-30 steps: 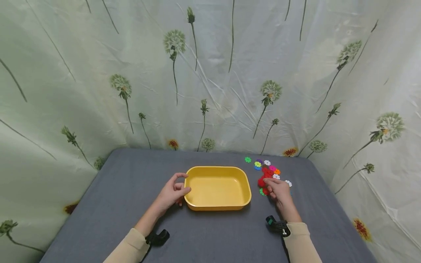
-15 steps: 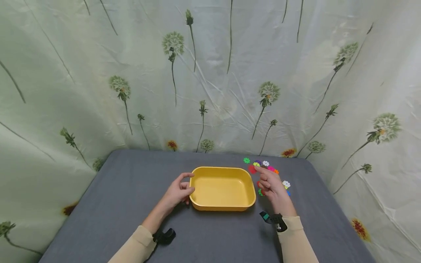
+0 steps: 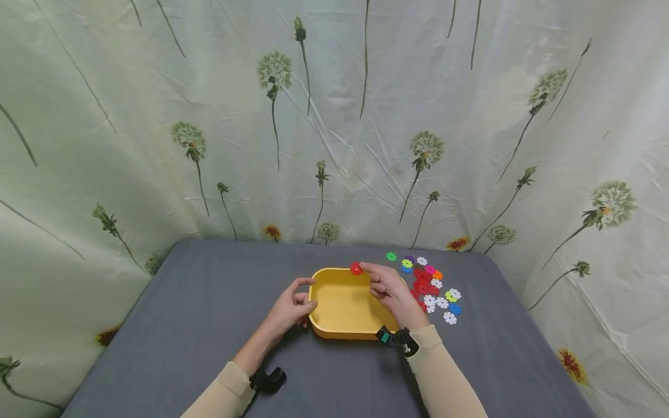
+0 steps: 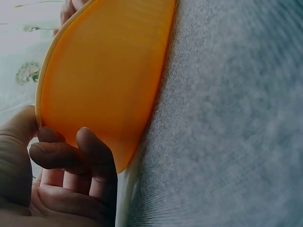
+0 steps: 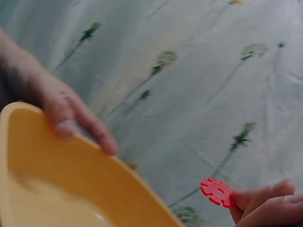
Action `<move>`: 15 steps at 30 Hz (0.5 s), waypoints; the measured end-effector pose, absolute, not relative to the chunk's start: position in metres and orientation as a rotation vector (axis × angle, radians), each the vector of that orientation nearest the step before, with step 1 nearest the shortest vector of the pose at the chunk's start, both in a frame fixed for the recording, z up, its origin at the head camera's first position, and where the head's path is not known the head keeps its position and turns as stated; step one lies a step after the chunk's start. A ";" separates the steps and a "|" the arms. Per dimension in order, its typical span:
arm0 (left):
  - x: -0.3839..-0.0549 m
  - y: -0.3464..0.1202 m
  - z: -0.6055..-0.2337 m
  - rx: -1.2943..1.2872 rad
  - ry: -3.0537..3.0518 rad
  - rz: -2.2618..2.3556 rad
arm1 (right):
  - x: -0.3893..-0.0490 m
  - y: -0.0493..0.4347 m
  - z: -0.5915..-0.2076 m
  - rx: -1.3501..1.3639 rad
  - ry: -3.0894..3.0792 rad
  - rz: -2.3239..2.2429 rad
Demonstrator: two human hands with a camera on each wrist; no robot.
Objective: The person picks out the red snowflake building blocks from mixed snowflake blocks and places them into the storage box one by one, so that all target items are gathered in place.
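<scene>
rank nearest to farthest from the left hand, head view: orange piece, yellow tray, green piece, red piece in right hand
1. Yellow tray, touching the left hand
2. Red piece, pinched in the right hand
3. Green piece, beyond the tray, toward its right end
4. Orange piece, farther to the right

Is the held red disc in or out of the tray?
Out: the right hand pinches the disc, clear of the tray in the right wrist view.
</scene>
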State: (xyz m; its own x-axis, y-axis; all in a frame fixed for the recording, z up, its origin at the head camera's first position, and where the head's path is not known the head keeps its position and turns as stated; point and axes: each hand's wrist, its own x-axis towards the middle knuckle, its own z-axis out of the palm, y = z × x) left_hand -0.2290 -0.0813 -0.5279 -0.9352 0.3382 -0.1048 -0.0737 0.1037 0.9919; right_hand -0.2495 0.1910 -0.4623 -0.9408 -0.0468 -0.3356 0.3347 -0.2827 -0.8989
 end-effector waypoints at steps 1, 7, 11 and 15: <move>-0.229 -0.081 -0.528 0.263 2.076 1.903 | -0.251 0.187 -0.465 0.346 1.715 -2.290; -0.227 -0.078 -0.529 0.275 2.052 1.915 | -0.251 0.174 -0.478 0.203 1.807 -2.074; -0.227 -0.077 -0.529 0.266 2.050 1.917 | -0.251 0.167 -0.483 0.142 1.856 -1.972; -0.226 -0.076 -0.528 0.248 2.055 1.922 | -0.256 0.161 -0.485 0.099 1.876 -1.917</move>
State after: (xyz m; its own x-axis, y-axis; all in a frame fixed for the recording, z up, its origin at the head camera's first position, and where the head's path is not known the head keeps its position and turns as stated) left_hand -0.2261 -0.0762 -0.5281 -0.9353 0.3363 -0.1097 -0.0870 0.0819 0.9928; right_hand -0.2556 0.1609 -0.4852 -0.8944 -0.2666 -0.3590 0.3647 0.0297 -0.9306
